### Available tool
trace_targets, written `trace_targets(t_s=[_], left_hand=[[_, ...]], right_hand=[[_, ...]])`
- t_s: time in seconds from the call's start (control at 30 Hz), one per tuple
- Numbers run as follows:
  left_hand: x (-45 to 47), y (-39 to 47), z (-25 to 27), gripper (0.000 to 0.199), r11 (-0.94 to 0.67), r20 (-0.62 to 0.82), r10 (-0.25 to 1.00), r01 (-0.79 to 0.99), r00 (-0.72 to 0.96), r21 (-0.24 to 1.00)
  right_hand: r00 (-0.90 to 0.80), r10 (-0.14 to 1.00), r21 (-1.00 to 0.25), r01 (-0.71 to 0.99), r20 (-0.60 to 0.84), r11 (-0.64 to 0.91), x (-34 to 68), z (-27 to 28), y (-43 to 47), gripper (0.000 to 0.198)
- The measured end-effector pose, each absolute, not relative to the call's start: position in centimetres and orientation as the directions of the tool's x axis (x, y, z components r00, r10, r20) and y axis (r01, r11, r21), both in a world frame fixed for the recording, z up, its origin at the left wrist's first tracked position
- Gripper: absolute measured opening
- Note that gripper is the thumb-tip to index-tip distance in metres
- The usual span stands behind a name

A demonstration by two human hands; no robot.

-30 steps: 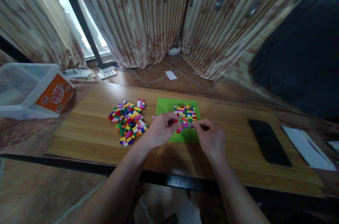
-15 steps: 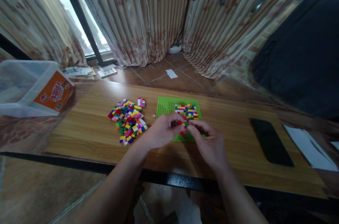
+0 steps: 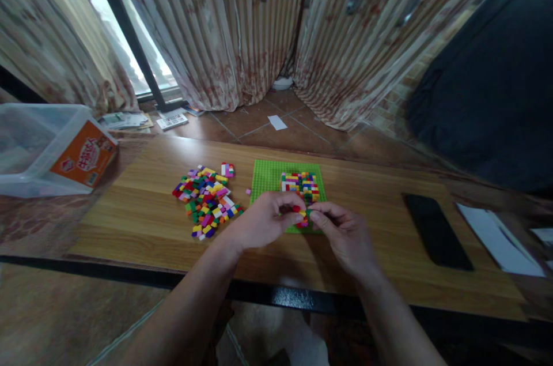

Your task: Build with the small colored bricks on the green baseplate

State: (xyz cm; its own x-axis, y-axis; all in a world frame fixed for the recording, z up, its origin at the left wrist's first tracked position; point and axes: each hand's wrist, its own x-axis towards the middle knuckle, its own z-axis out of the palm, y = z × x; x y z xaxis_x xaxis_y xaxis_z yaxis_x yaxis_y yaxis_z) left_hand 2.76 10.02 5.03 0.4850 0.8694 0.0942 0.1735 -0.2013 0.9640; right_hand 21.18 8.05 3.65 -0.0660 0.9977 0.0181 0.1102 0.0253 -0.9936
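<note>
My left hand (image 3: 268, 217) is closed in a pinch on a small cluster of toy bricks (image 3: 302, 214), with red and yellow showing. My right hand (image 3: 345, 234) pinches the other side of the cluster, at a green brick (image 3: 308, 212). Both hands are over the near part of a green studded baseplate (image 3: 263, 177). Just beyond the fingertips, rows of multicoloured bricks (image 3: 298, 181) are fixed to the plate. The fingers partly hide the near rows and the cluster's exact make-up.
Left of the plate lies a heap of loose bricks (image 3: 207, 202), with a single pink brick (image 3: 248, 191) between them. A black phone-like slab (image 3: 436, 230) and white paper (image 3: 501, 239) lie to the right. A clear plastic bin (image 3: 47, 147) stands at far left.
Both hands stay together at the brick cluster, fingers shifting slightly, and more of the cluster's yellow shows. The whole view has shifted a little.
</note>
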Motion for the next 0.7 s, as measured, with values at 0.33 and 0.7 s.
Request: trace_targets(t_s=[0.33, 0.7], left_hand=[[1.7, 11.2, 3.8, 0.012, -0.083, 0.044, 0.971, 0.157, 0.236, 0.984], [1.8, 11.3, 3.4, 0.013, -0.072, 0.025, 0.97, 0.188, 0.24, 0.979]], right_hand=[[0.171, 0.965, -0.877, 0.471, 0.197, 0.096, 24.3, 2.3, 9.7, 0.021], [0.16, 0.965, -0.838, 0.538, 0.208, 0.091, 22.8, 2.0, 9.9, 0.022]])
